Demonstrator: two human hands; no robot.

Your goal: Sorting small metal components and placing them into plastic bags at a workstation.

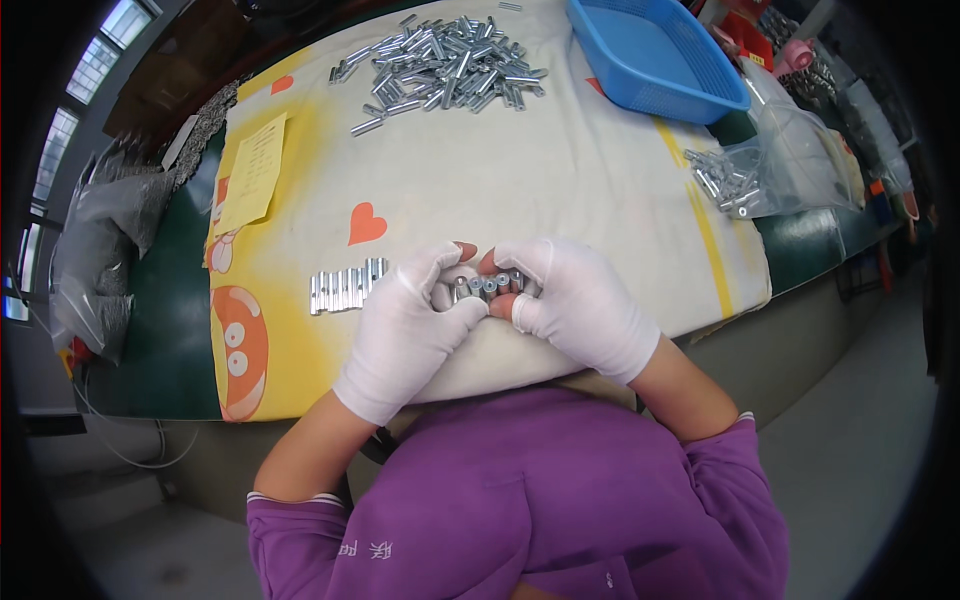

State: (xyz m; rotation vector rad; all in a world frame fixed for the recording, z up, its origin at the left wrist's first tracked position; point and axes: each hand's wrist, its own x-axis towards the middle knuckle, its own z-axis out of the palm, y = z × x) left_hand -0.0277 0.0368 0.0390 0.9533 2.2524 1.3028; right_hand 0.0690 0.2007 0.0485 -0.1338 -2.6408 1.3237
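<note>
Both hands wear white gloves with the fingertips cut away. My left hand [415, 320] and my right hand [575, 300] meet over the near part of the table and together grip a short row of small silver metal tubes [487, 286], ends facing up. Just left of my left hand, a neat row of the same tubes [345, 287] lies side by side on the cloth. A big loose pile of silver tubes [445, 68] sits at the far side of the table.
A white and yellow cloth [520, 180] with orange hearts covers the table. A blue plastic basket [650, 55] stands far right. A clear bag with tubes [760, 175] lies at the right edge. A yellow paper sheet [255, 170] lies left. Grey bags [100, 240] hang at the left.
</note>
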